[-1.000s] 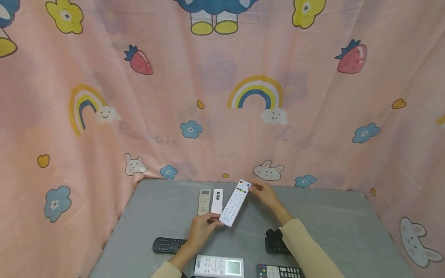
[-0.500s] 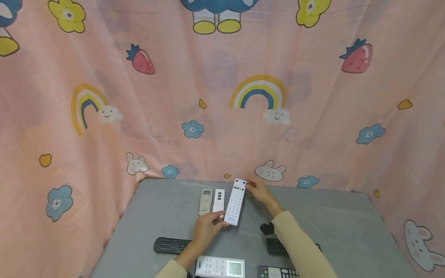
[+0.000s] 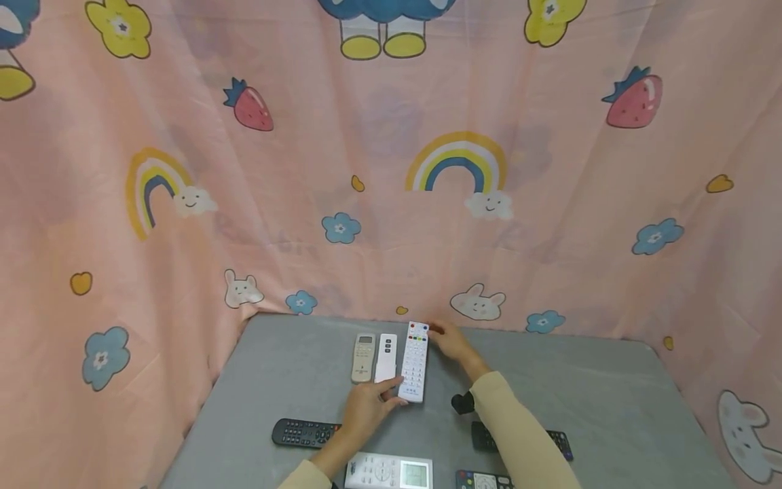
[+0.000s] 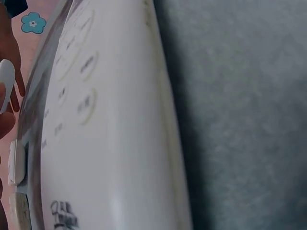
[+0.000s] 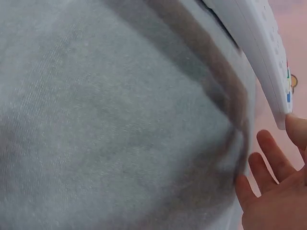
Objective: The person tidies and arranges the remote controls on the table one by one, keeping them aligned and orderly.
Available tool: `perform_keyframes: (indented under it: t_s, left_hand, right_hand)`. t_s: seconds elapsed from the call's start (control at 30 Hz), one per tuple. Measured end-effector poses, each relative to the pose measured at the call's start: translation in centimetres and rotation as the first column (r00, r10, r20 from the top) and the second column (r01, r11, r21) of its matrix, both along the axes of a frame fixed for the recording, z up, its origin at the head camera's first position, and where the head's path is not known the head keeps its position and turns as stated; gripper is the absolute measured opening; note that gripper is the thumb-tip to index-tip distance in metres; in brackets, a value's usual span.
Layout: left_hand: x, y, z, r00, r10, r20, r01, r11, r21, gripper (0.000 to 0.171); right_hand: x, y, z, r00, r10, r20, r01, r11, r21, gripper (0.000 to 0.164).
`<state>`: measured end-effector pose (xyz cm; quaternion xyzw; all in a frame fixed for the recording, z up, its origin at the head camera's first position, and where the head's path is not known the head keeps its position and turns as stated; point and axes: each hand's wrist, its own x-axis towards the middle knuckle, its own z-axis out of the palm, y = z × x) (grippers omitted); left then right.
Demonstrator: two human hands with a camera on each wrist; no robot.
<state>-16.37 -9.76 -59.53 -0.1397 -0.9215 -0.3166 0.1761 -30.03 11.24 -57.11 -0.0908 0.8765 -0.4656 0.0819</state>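
A white remote control (image 3: 414, 362) with coloured buttons at its far end stands nearly upright in the head view, between both hands. My left hand (image 3: 364, 409) pinches its near left corner between thumb and fingers. At the far right corner, my right hand (image 3: 452, 343) holds it; the right wrist view shows the thumb (image 5: 297, 130) against the end of the remote, the other fingers spread below. Left of it lie a slim white remote (image 3: 386, 358) and a beige remote (image 3: 363, 358), side by side. The left wrist view shows only a sliver of the held remote (image 4: 5, 79).
A large white air-conditioner remote (image 3: 389, 470) with a screen lies at the front of the grey table (image 3: 599, 394). Black remotes lie front left (image 3: 302, 432) and under the right sleeve (image 3: 559, 445). Another dark remote (image 3: 482, 479) is cut off at the bottom edge. A patterned pink curtain (image 3: 293, 170) hangs behind.
The held remote has turned from a slant to nearly straight and come closer to the slim white remote, slightly lower in view. Both hands have moved with it, keeping their hold.
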Motion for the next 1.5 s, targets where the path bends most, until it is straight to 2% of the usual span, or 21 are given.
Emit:
perform_keyframes:
  t_s: [0.17, 0.5, 0.77, 0.87, 1.03, 1.5]
  left_hand:
    - [-0.1, -0.1, -0.3, 0.999, -0.007, 0.054, 0.004, 0.999, 0.047, 0.047]
    - [-0.4, -0.1, -0.3, 0.985, -0.053, 0.165, 0.051, 0.999, 0.013, 0.048]
    - [-0.5, -0.3, -0.4, 0.985, -0.058, 0.165, 0.054, 0.998, 0.027, 0.048]
    - [-0.6, -0.4, -0.6, 0.982, -0.061, 0.177, 0.055, 0.998, 0.040, 0.049]
    - [-0.6, -0.5, -0.8, 0.978, -0.053, 0.201, 0.052, 0.999, 0.011, 0.049]
    - [-0.7, -0.7, -1.0, 0.977, -0.054, 0.208, 0.050, 0.998, 0.026, 0.051]
  right_hand:
    - [0.1, 0.0, -0.4, 1.000, -0.001, -0.022, 0.001, 1.000, 0.004, 0.037]
    - [0.3, -0.5, -0.5, 1.000, -0.014, 0.001, 0.014, 0.999, 0.040, 0.038]
    - [0.2, -1.1, -0.7, 0.999, -0.033, -0.007, 0.033, 0.998, 0.055, 0.036]
    - [0.0, -1.3, -1.0, 0.999, -0.042, -0.025, 0.044, 0.995, 0.091, 0.035]
    - [0.0, -1.8, -1.5, 0.997, -0.060, -0.038, 0.066, 0.983, 0.171, 0.033]
    - [0.3, -2.7, -1.5, 0.995, -0.080, -0.057, 0.091, 0.966, 0.242, 0.033]
